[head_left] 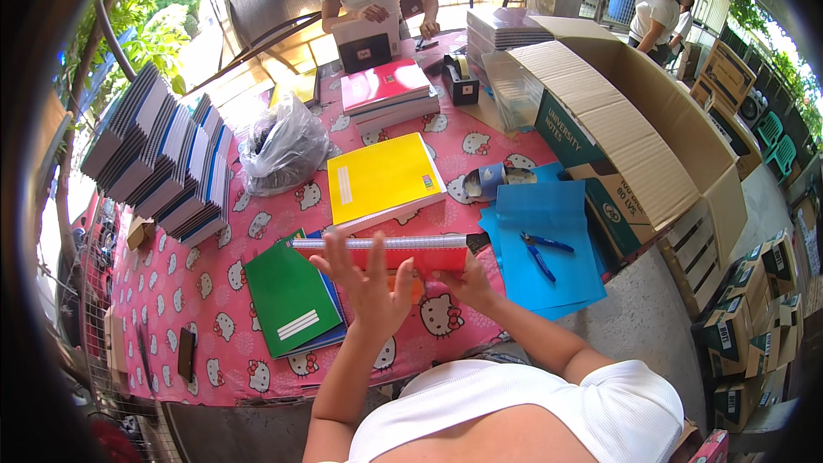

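Spanning the view, the bench (214,326) carries book stacks and blue sheets (549,249). Above its near edge a red spiral notebook (411,250) is held level: left hand (369,283) fingers spread flat against it, right hand (467,281) pinching its end. Steady both ends evenly.

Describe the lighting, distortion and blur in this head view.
Head view: hard sunlight washes out the upper left past the chair; fisheye bends the cardboard box edges and darkens the rim; the left hand and red notebook are fairly sharp; a far person's face is blurred.
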Tool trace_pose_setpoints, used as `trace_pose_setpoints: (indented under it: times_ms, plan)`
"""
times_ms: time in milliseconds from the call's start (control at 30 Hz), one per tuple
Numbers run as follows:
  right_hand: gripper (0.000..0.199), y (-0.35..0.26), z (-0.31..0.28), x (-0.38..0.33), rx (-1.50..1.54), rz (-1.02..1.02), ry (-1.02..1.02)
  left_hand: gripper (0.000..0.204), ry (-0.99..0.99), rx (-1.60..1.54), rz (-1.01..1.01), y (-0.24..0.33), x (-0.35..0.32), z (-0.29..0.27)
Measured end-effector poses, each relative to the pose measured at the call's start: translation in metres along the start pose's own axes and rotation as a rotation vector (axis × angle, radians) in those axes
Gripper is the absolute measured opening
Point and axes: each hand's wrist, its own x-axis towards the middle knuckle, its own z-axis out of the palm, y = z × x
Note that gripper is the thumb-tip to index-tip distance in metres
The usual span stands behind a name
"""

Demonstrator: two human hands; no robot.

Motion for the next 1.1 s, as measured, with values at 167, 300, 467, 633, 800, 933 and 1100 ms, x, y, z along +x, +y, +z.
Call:
trace_pose_setpoints:
  times_ms: [167, 300, 467, 633, 800, 933, 1100]
  plan:
    - [0.035, 0.002, -0.002, -0.001, 0.009, -0.014, -0.018, 0.047, -0.413, 0.062, 0.136, 0.012, 0.016, 0.015]
    - [0.035, 0.005, -0.004, -0.001, -0.095, -0.044, -0.028, 0.042, -0.385, -0.125, 0.092, 0.007, 0.017, 0.019]
    - [0.034, 0.007, -0.005, -0.001, -0.135, -0.074, -0.034, 0.026, -0.261, -0.214, 0.115, 0.007, 0.018, 0.018]
    - [0.034, 0.0, -0.005, 0.001, -0.182, -0.1, -0.046, 0.02, -0.198, -0.245, 0.084, 0.008, 0.018, 0.019]
    - [0.034, 0.001, -0.006, 0.001, -0.154, -0.071, -0.036, 0.016, -0.256, -0.262, 0.05, 0.011, 0.019, 0.02]
    - [0.033, 0.004, -0.007, 0.001, -0.164, -0.077, -0.039, 0.015, -0.243, -0.272, 0.051, 0.009, 0.019, 0.021]
    - [0.036, 0.004, -0.017, 0.001, -0.246, -0.062, -0.126, 0.014, -0.253, -0.289, 0.028, 0.01, 0.019, 0.021]
